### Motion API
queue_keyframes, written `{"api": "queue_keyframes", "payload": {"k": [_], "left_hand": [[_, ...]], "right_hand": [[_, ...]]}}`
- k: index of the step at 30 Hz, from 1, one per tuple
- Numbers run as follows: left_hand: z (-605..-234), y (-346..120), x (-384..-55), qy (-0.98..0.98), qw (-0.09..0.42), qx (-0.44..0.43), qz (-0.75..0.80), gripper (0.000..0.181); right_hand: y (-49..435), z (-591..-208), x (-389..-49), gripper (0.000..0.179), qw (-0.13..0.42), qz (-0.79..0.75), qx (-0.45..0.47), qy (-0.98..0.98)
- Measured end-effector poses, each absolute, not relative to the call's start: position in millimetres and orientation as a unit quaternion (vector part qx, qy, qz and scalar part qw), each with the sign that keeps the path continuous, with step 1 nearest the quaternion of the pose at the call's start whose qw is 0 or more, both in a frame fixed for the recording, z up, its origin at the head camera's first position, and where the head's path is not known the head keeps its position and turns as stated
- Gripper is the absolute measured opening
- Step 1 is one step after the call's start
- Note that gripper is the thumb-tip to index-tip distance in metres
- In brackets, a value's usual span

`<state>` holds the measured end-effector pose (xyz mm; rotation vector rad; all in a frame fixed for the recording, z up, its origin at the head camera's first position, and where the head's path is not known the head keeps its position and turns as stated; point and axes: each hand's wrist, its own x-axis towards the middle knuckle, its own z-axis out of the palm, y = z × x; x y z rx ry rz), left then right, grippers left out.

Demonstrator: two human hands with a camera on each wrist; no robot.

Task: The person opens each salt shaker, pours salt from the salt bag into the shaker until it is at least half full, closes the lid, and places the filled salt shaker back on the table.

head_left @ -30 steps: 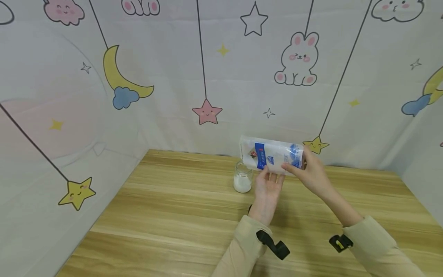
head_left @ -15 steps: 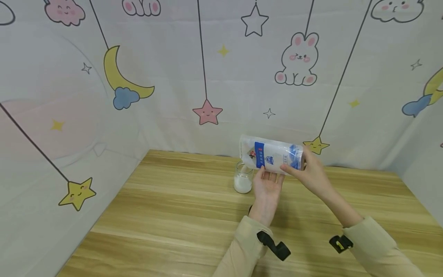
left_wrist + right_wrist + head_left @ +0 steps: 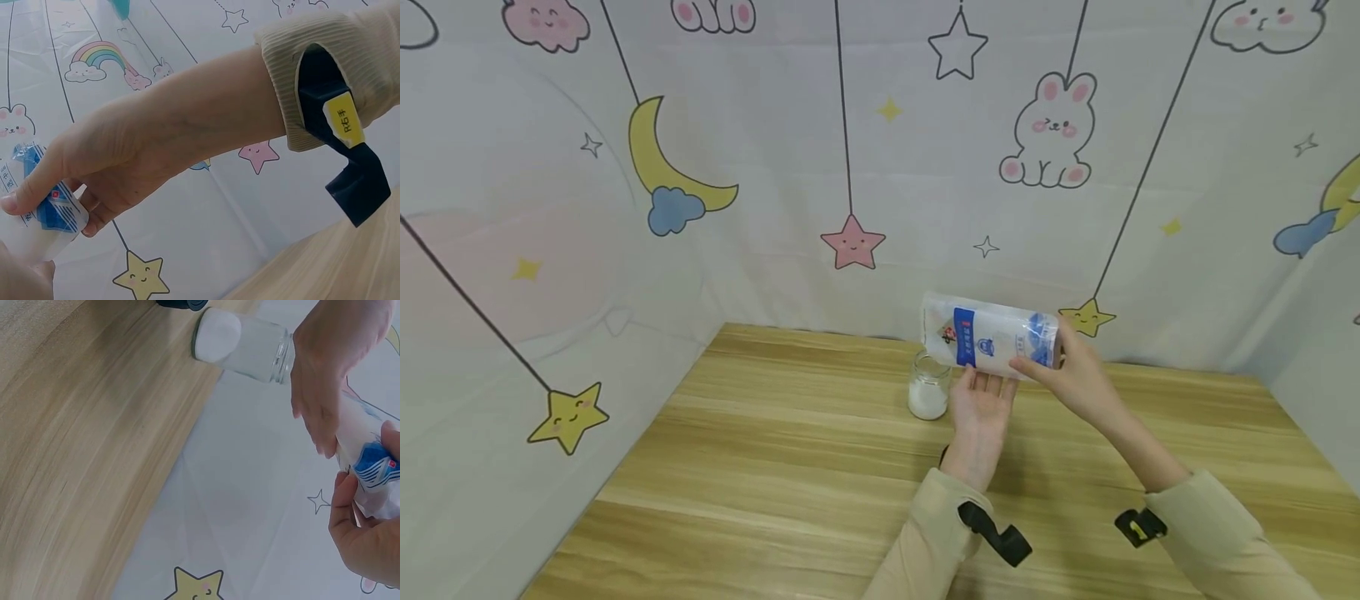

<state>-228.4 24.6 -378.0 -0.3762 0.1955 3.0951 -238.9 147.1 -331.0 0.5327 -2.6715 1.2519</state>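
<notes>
- Closest in view: tan sleeves [image 3: 1213,533], with black straps [image 3: 1000,537] at the cuffs.
- Supporting from below with the left grip [image 3: 981,408]: palm upward, fingers extended beneath the white pouch [image 3: 1000,333], not closed round it.
- Clamped with the right grip [image 3: 1078,367] on the pouch's right end: thumb on the front, fingers behind.
- Held on its side in the air, above the desk near the middle of its far edge; left end at the mouth of the jar [image 3: 929,385]. Contact with the rim: cannot tell.
- Judged soft and pliable, fairly light, slick on the printed film; likely to sag or shift weight with loose contents. Best taken by the right end, palm under the middle, without squeezing.
- Standing upright on the desk, left of the far edge's middle: clear jar, part-filled with white contents [image 3: 927,402]. Judged stiff, smooth, possibly breakable; best held round the lower body.
- Underneath: flat wood-grain desk [image 3: 760,467], faintly glossy.
- Beyond the far edge and along both sides: pale fabric backdrop [image 3: 760,275] with cartoon prints [image 3: 1051,133].
</notes>
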Motion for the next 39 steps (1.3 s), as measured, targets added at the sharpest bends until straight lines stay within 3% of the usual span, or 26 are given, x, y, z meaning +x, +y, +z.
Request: {"api": "queue_keyframes", "payload": {"k": [20,39], "left_hand": [[-378.6,25.3,-230.4,0.057,0.014,-0.130,0.990,0.037],[-376.7,25.9,-231.5,0.070,0.005,-0.131,0.989,0.034]], "right_hand": [[145.9,-329.7,-239.8,0.059,0.073,0.420,0.191,-0.884],[148.1,-330.9,-239.6,0.073,0.060,0.418,0.167,-0.891]]}}
